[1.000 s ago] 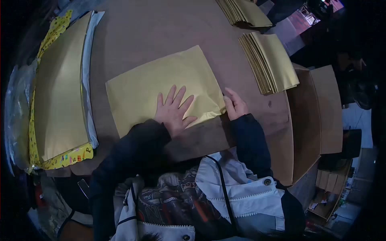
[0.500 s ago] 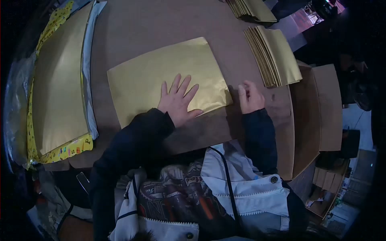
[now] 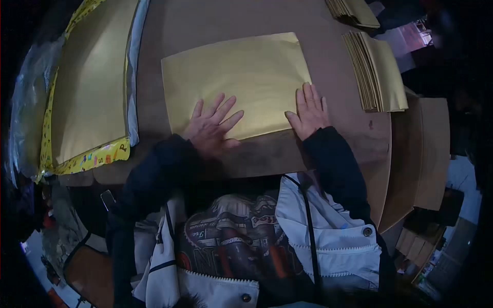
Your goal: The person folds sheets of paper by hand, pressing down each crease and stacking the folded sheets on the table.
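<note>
A gold sheet of paper (image 3: 239,72) lies flat on the brown table in front of me. My left hand (image 3: 210,126) rests with fingers spread over the sheet's lower left part. At its lower right corner, my right hand (image 3: 310,110) lies flat with the thumb apart, covering that corner. Whether the sheet is one layer or folded, I cannot tell. To the left is a large stack of gold sheets (image 3: 95,77) on yellow printed wrapping (image 3: 105,155).
Folded gold sheets stand in a bundle (image 3: 382,72) at the table's right edge, with another bundle (image 3: 357,11) behind. An open cardboard box (image 3: 431,154) is on the right. Clear plastic (image 3: 31,108) hangs at the far left.
My right hand has come down from beside the sheet onto its lower right corner and flattened, its curled fingers now stretched out. My left hand has slid toward the sheet's lower left. The view has shifted.
</note>
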The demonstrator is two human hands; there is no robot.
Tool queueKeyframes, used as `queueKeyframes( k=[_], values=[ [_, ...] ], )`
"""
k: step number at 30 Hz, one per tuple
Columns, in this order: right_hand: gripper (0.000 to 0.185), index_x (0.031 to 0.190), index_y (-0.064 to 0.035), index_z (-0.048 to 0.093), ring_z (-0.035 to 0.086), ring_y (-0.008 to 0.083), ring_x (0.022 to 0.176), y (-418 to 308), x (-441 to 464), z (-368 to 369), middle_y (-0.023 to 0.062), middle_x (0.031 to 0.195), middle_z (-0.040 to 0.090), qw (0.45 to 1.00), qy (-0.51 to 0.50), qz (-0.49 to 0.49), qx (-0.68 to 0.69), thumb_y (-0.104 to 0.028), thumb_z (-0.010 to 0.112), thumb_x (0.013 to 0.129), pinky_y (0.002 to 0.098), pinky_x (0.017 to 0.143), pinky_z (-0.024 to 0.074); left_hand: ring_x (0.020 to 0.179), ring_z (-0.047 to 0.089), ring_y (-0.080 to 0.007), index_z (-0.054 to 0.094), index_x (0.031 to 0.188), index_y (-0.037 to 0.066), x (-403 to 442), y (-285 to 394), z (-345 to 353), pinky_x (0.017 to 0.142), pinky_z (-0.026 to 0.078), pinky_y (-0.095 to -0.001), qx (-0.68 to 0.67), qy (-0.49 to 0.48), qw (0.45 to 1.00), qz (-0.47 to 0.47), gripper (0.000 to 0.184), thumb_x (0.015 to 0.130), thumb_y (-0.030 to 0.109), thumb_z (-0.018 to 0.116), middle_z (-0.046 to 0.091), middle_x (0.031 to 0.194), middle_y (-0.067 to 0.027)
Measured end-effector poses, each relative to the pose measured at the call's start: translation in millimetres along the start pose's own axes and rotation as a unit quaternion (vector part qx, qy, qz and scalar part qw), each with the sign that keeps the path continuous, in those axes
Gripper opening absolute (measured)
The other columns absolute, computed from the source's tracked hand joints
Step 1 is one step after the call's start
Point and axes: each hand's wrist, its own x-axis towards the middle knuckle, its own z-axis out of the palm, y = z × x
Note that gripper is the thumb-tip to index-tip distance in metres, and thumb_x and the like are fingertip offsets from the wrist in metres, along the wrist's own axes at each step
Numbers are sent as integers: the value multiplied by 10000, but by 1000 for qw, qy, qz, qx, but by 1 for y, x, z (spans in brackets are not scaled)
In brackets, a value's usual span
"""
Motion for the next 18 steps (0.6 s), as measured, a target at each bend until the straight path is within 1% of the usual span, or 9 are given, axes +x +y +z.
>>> queueKeyframes(
  k=[3, 5, 7, 9, 11, 13, 14, 16, 18],
  values=[
    [712, 1446, -16, 236, 133, 359, 1418, 13, -4, 3, 202, 1528, 155, 1000, -2, 6, -23, -451, 438, 921, 556, 1111, 138, 1393, 201, -353, 437, 1368, 181, -43, -18, 4, 1025, 268, -627, 44, -3, 999, -30, 580, 861, 433, 558, 237, 1497, -142],
    [723, 1430, -26, 286, 138, 359, 1413, 15, -5, 5, 196, 1524, 165, 999, 15, 12, -32, -524, 398, 918, 556, 1111, 137, 1392, 199, -361, 445, 1363, 195, -70, -27, 5, 1022, 273, -629, 72, -11, 996, -52, 560, 862, 418, 559, 240, 1494, -143],
    [715, 1427, -26, 290, 143, 355, 1412, 11, -4, 2, 195, 1524, 163, 999, 19, 1, -32, -517, 400, 919, 574, 1103, 138, 1390, 188, -384, 435, 1371, 204, -96, -32, 3, 1004, 264, -663, 84, -38, 991, -98, 550, 870, 403, 542, 235, 1496, -146],
    [685, 1454, -42, 231, 112, 346, 1426, 0, -4, -10, 189, 1534, 144, 992, -53, 55, -96, -430, 432, 926, 588, 1098, 141, 1388, 188, -392, 433, 1372, 194, -114, -25, -4, 998, 253, -680, 86, -57, 988, -118, 558, 868, 408, 541, 239, 1492, -154],
    [679, 1447, -27, 234, 120, 342, 1425, -12, -7, -8, 194, 1531, 147, 992, -45, 52, -110, -428, 421, 931, 610, 1084, 147, 1387, 188, -401, 432, 1374, 183, -121, -15, -16, 991, 242, -696, 85, -75, 984, -137, 567, 866, 413, 540, 244, 1489, -163],
    [691, 1436, -15, 246, 141, 345, 1419, -32, -9, 2, 204, 1520, 171, 997, -20, -27, -74, -419, 457, 916, 616, 1075, 161, 1417, 161, -334, 454, 1364, 187, -116, 0, -25, 1024, 175, -702, 62, -83, 985, -139, 595, 827, 383, 620, 246, 1505, -109],
    [724, 1424, -9, 259, 156, 350, 1412, -61, -7, -7, 209, 1508, 194, 997, -37, -38, -51, -423, 513, 886, 619, 1071, 168, 1417, 161, -334, 454, 1364, 187, -116, 2, -21, 1024, 175, -702, 62, -82, 985, -141, 595, 827, 383, 620, 246, 1505, -109],
    [734, 1403, -6, 303, 174, 357, 1406, -102, -7, 8, 216, 1496, 216, 989, 5, -146, -6, -430, 553, 858, 617, 1071, 175, 1416, 181, -306, 444, 1374, 187, -115, 1, -9, 1023, 187, -692, 75, -62, 987, -124, 653, 799, 427, 641, 280, 1496, -85],
    [729, 1381, 5, 345, 193, 357, 1401, -145, -3, 7, 220, 1484, 246, 973, -13, -226, 46, -452, 553, 853, 618, 1067, 185, 1399, 226, -294, 463, 1355, 179, -114, -1, -9, 1018, 210, -682, 77, -46, 989, -115, 643, 792, 430, 646, 321, 1474, -81]
  ],
)
